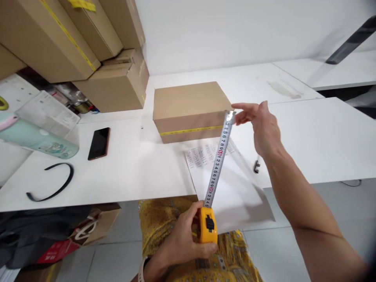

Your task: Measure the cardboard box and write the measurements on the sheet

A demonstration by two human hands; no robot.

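A yellow tape measure (208, 226) with a black slide button is gripped in my left hand (188, 237), above my lap. Its metal blade (217, 164) runs out straight, away from me, over a printed sheet of paper (229, 188). The blade's hooked end reaches the near right corner of a closed cardboard box (190, 107) with a yellow strip along its side. At that corner my right hand (261, 123) has its fingers stretched out beside the blade tip, partly hidden; whether they touch the tip or the box is unclear.
Stacked cardboard boxes (114, 86) stand at the back left. A dark phone (99, 143), a mint bottle (41, 137) and a black curved band (69, 180) lie on the left of the white table (141, 168). A small metal piece (257, 167) lies near my right wrist.
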